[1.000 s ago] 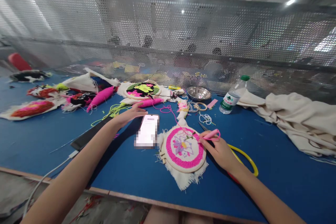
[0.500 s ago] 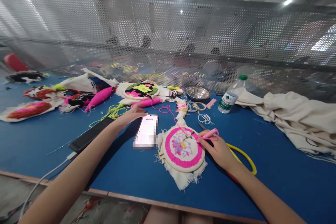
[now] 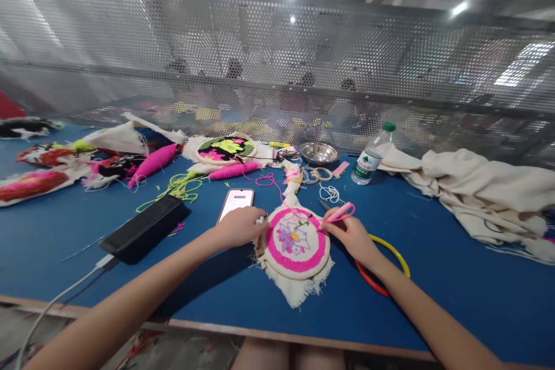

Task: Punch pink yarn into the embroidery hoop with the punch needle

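A round embroidery hoop (image 3: 296, 270) lies on white frayed cloth, its stitching showing a thick pink ring around a purple flower with a yellow centre. At its left rim is my left hand (image 3: 243, 224), fingers curled against the edge and partly hidden; the hand also covers the lower part of a lit phone (image 3: 237, 199). My right hand (image 3: 352, 238) grips a pink punch needle (image 3: 340, 212) at the hoop's right side, its tip close to the pink ring. Pink yarn (image 3: 271, 178) trails from the work toward a pink yarn bundle (image 3: 234, 170).
A black power bank (image 3: 145, 228) with a white cable lies left. Behind are another stitched hoop (image 3: 228, 149), a steel bowl (image 3: 319, 154) and a water bottle (image 3: 368, 159). Beige cloth (image 3: 489, 185) is heaped right. A yellow-red ring (image 3: 396, 254) lies under my right arm. Perforated metal panels stand behind.
My left hand has moved from above the phone, near the pink yarn, down and right to the hoop's left rim. My right hand stays at the hoop with the punch needle.
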Demonstrator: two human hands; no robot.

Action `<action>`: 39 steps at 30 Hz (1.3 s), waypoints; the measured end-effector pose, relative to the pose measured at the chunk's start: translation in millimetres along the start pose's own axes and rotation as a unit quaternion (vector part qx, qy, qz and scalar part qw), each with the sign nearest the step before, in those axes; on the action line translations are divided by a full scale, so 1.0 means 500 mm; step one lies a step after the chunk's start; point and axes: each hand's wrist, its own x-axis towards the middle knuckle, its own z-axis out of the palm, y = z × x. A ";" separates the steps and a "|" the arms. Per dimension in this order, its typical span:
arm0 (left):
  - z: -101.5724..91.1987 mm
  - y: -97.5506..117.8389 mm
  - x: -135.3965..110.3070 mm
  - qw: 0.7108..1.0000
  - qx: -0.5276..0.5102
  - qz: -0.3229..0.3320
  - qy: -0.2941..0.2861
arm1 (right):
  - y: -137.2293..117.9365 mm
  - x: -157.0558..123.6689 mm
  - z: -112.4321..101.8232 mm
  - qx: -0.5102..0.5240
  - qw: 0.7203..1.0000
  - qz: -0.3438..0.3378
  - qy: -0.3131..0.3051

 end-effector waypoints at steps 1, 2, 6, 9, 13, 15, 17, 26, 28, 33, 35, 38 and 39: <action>0.004 0.003 0.006 1.000 -0.004 -0.002 -0.005 | 0.000 0.000 -0.003 -0.001 1.000 -0.007 -0.006; 0.006 0.005 0.013 1.000 -0.013 -0.003 -0.010 | 0.000 0.000 -0.005 -0.002 1.000 -0.015 -0.012; 0.002 0.008 0.032 0.995 -0.093 -0.010 -0.044 | -0.006 -0.004 -0.012 -0.012 0.998 -0.057 -0.032; -0.010 0.009 0.032 0.981 -0.185 -0.010 -0.060 | -0.014 -0.009 -0.014 -0.021 0.995 -0.083 -0.047; -0.008 0.028 0.008 0.954 -0.294 0.024 -0.047 | -0.022 -0.014 -0.013 -0.033 0.992 -0.106 -0.053; 0.014 0.043 -0.009 0.938 -0.340 0.040 -0.051 | -0.023 -0.015 -0.012 -0.047 0.990 -0.119 -0.055; 0.047 0.055 -0.022 0.901 -0.430 0.043 -0.041 | -0.019 -0.014 -0.011 -0.063 0.990 -0.121 -0.042; 0.119 0.040 -0.013 0.876 -0.479 0.046 0.009 | 0.004 -0.005 -0.010 -0.111 0.990 -0.076 0.043; 0.116 0.038 -0.010 0.876 -0.479 0.051 0.005 | 0.004 -0.007 -0.010 -0.127 0.988 -0.073 0.046; 0.111 0.040 -0.011 0.870 -0.488 0.063 -0.018 | 0.006 -0.010 -0.008 -0.166 0.982 -0.072 0.049; 0.110 0.040 -0.010 0.868 -0.491 0.066 -0.028 | 0.006 -0.011 -0.008 -0.177 0.980 -0.072 0.052; 0.104 0.038 -0.009 0.870 -0.488 0.066 -0.033 | 0.004 -0.012 -0.010 -0.187 0.979 -0.071 0.050; 0.101 0.037 -0.009 0.872 -0.484 0.067 -0.033 | 0.003 -0.013 -0.011 -0.189 0.978 -0.070 0.047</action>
